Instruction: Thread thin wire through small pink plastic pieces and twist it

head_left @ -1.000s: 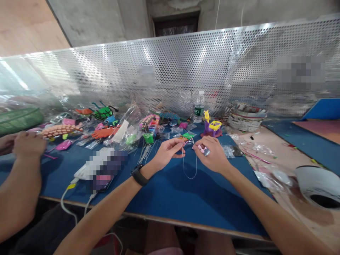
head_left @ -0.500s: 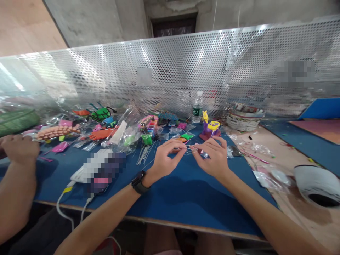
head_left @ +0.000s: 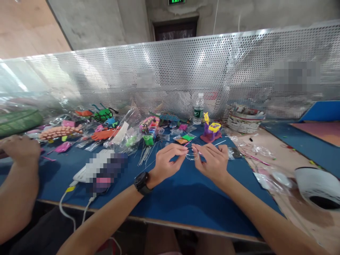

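Note:
My left hand and my right hand meet over the blue mat, fingertips almost touching. Between them both pinch a thin wire, bunched into a small coil. My right hand also keeps small pink beads against its fingers, mostly hidden. A black watch sits on my left wrist. A bundle of loose wires lies just left of my left hand.
Bags of coloured beads and beaded animals crowd the back left. A purple and yellow beaded figure, water bottle and woven basket stand behind. A white helmet lies right. Another person's hand rests far left.
The wire hung as a long loop between my hands a second ago. My hands have since come together and gathered it into a small coil at the fingertips.

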Demonstrator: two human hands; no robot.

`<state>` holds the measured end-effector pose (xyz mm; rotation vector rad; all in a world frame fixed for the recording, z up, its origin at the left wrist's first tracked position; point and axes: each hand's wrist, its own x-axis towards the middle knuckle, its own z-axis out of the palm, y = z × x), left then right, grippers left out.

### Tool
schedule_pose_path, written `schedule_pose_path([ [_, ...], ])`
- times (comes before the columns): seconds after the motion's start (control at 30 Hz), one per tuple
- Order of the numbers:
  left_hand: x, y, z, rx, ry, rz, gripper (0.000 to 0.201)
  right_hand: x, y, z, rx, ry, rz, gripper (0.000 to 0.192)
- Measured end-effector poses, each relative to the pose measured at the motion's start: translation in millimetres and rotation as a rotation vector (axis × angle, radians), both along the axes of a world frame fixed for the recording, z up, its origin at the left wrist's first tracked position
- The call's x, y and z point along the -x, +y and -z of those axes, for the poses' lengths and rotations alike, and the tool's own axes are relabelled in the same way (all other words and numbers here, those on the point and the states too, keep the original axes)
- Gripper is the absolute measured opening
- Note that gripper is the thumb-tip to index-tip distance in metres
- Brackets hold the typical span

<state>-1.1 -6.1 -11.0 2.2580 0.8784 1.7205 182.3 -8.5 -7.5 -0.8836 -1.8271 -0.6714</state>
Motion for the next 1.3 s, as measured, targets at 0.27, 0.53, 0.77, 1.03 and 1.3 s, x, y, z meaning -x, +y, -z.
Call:
schedule_pose_path([
  [0.27, -4.1, 4.2, -0.9, -0.294, -0.003, 0.010, 0.012, 3.7, 2.2, 0.1, -0.056, 0.049, 0.038, 0.014],
  [0.53, -4.8, 4.6, 1.0, -0.145, -0.094, -0.050, 0.006, 2.7, 2.6, -1.6, -0.043, 0.063, -0.028, 0.009],
  [0.77, -3.9, 5.6, 2.1, -0.115, -0.079, 0.001, 0.005, -1.8, 5.4, -1.5, -0.035, 0.033, -0.052, 0.010],
  [1.03, -1.0, 9.9, 1.2, -0.044, -0.080, -0.029, 0.004, -4.7, 5.8, 0.4, -0.056, -0.017, -0.091, 0.016],
  [1.3, 1.9, 9.7, -0.1, -0.097, -0.056, -0.006, 0.010, -5.2, 8.9, 5.9, 0.065, -0.022, -0.248, 0.020],
])
